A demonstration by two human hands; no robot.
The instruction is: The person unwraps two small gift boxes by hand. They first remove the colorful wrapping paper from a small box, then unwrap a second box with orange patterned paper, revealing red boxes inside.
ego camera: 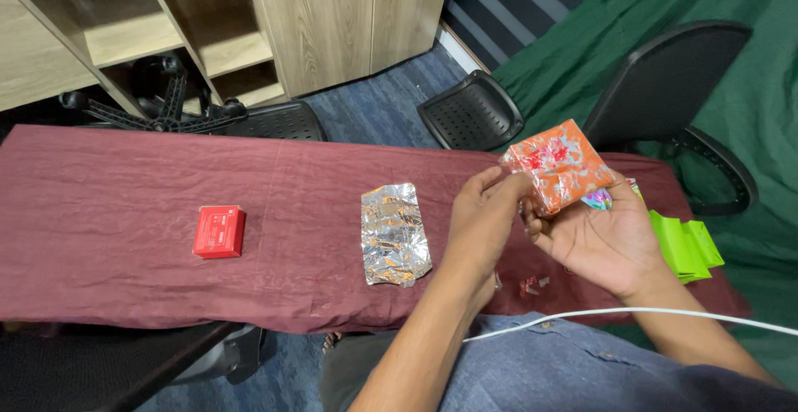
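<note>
Both hands hold a small box wrapped in shiny orange-red patterned paper (559, 165) above the right part of a table covered in maroon cloth (125, 171). My left hand (482, 217) pinches the box's left edge with fingertips. My right hand (600, 241) supports it from below, palm up. A crumpled sheet of silver foil paper (394, 233) lies flat on the cloth just left of my hands. A small red box (219, 231) sits farther left on the cloth.
Bright green folded sheets (688, 246) and a bit of colourful paper (600, 200) lie at the table's right end. Small paper scraps (532, 284) lie near the front edge. A white cable (632, 314) crosses my lap. Black chairs (665, 79) and wooden shelving (216, 29) stand behind.
</note>
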